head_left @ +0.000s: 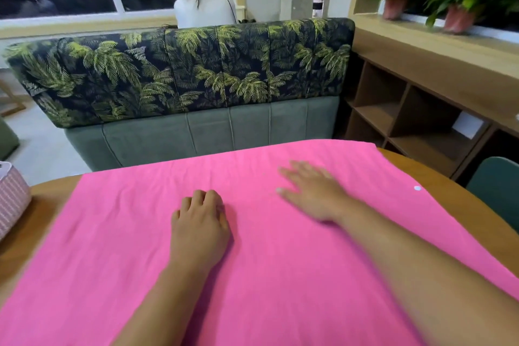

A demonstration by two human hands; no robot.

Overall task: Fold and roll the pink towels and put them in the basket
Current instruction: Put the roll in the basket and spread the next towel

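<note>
Towel [112, 247]: pink, spread flat across table [42, 199], unfolded.
Left hand [199, 222]: resting on towel, fingers curled under, apparently holding nothing.
Right hand [311, 191]: flat, fingers spread, pressing towel.
Step, judged: smoothing before the first fold; next, grasp an edge.
Basket [11, 199]: at table's left edge.

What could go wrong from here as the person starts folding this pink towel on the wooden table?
1. The pink towel covers most of the wooden table and reaches its rim, so a pull may drag it off.
2. The left hand rests with curled fingers, which could bunch the cloth, while the right hand lies flat; the fold may come out crooked.
3. The pink basket stands at the table's left side; swinging cloth might nudge it.
</note>
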